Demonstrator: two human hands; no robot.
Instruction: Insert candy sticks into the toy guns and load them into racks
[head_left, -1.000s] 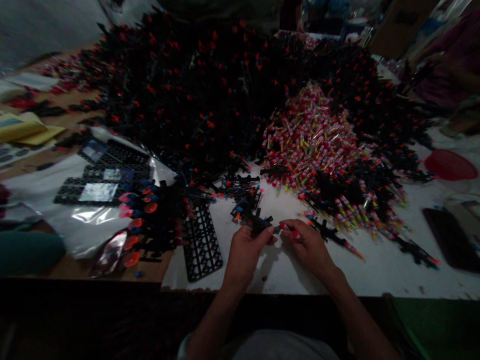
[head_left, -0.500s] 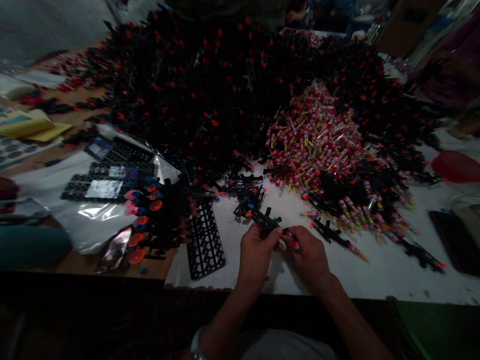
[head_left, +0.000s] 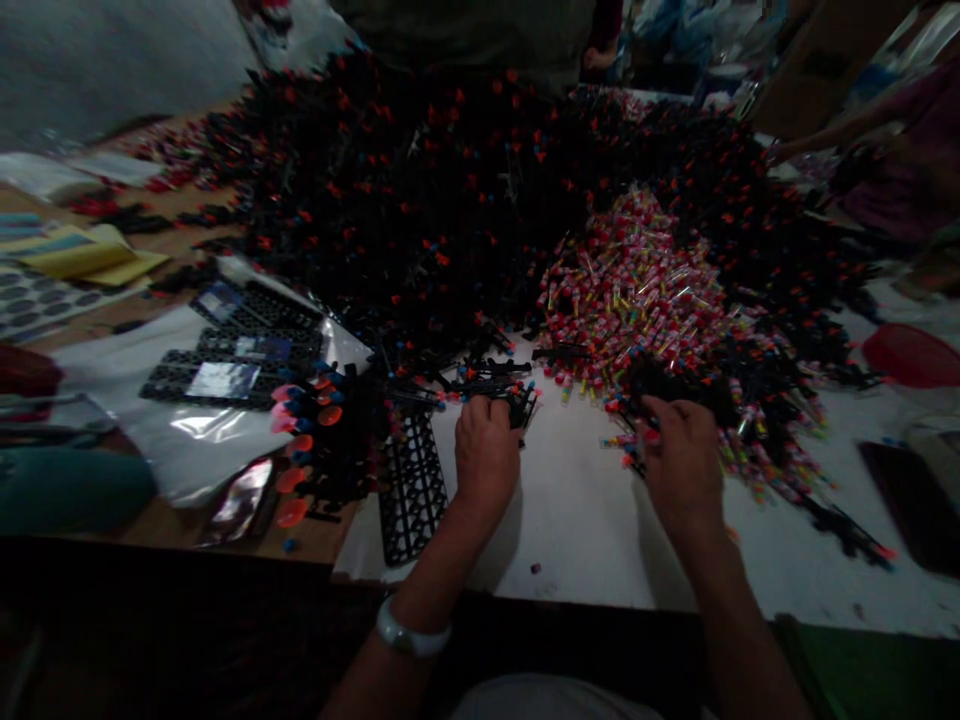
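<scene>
My left hand [head_left: 487, 450] is closed over a small group of black toy guns [head_left: 491, 372] at the middle of the white tabletop. Its curled fingers are on a toy gun, mostly hidden beneath them. My right hand [head_left: 684, 465] hovers at the near edge of the pile of small candy tubes [head_left: 637, 280], which have pink wrappers and red caps. Its thumb and fingers pinch something with a red end, seemingly one of these tubes. A black grid tray [head_left: 414, 490] lies left of my left hand.
A large heap of black toy guns with orange tips [head_left: 375, 200] fills the back. Toys with orange discs [head_left: 292, 512] stand at left, beside more trays [head_left: 217, 380] on plastic. A phone [head_left: 904, 500] and red bowl [head_left: 911, 355] are at right. Another person's arm [head_left: 832, 135] reaches in.
My hands have moved apart from working together on a toy gun. The left went up and left to the toy guns; the right went right, toward the candy tubes.
</scene>
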